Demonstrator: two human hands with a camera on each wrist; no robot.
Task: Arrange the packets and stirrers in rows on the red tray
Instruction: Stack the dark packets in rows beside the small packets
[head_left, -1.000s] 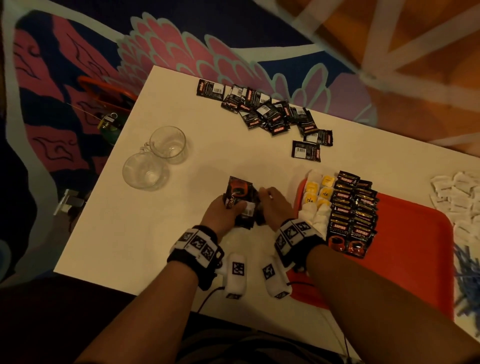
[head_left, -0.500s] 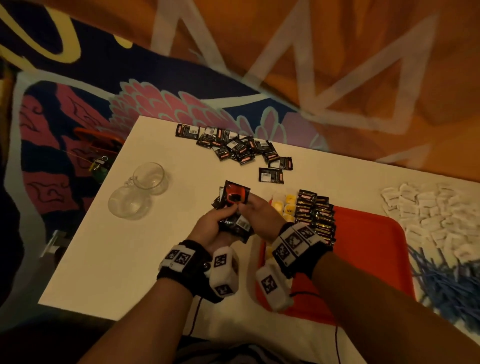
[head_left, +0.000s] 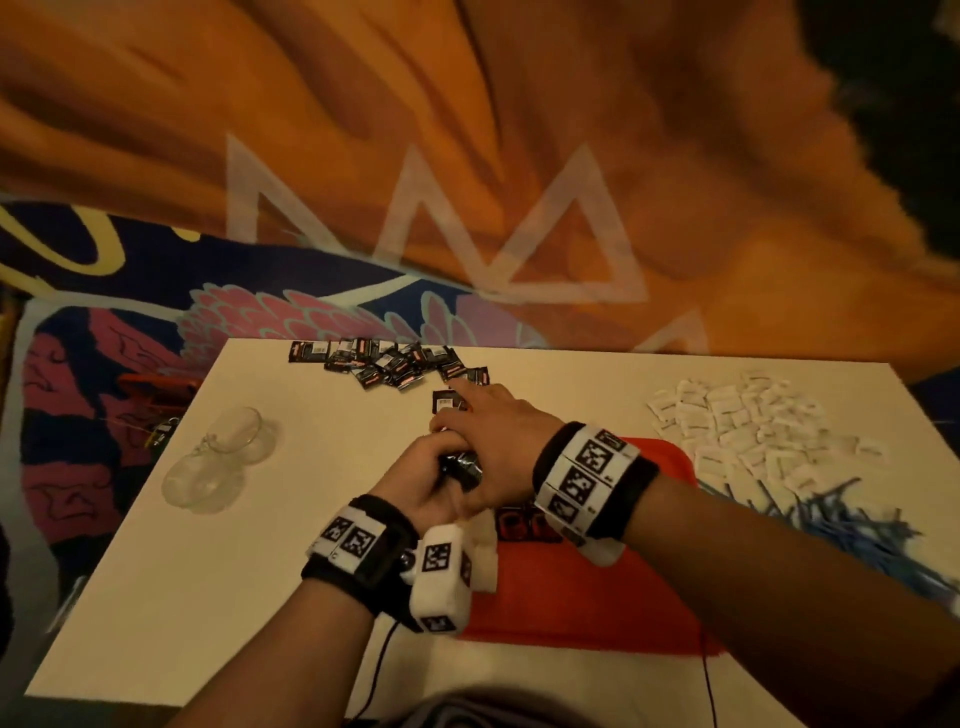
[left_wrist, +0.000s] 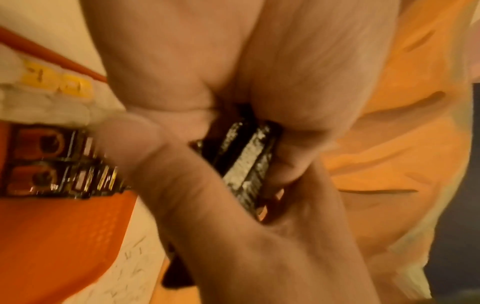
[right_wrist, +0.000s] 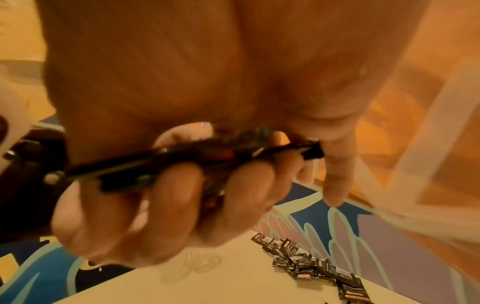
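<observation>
The left hand (head_left: 415, 480) had its fingers curled round a small stack of black packets (head_left: 460, 465), held edge-on just off the near left corner of the red tray (head_left: 571, 597), likely to square them before laying a row. The right hand (head_left: 493, 431) lay over the stack with fingers extended, pointing toward the loose black packets (head_left: 389, 361) beyond the tray; whether it gripped anything I could not tell. White packets (head_left: 737, 421) and blue stirrers (head_left: 841, 525) waited beside the tray's far right side
</observation>
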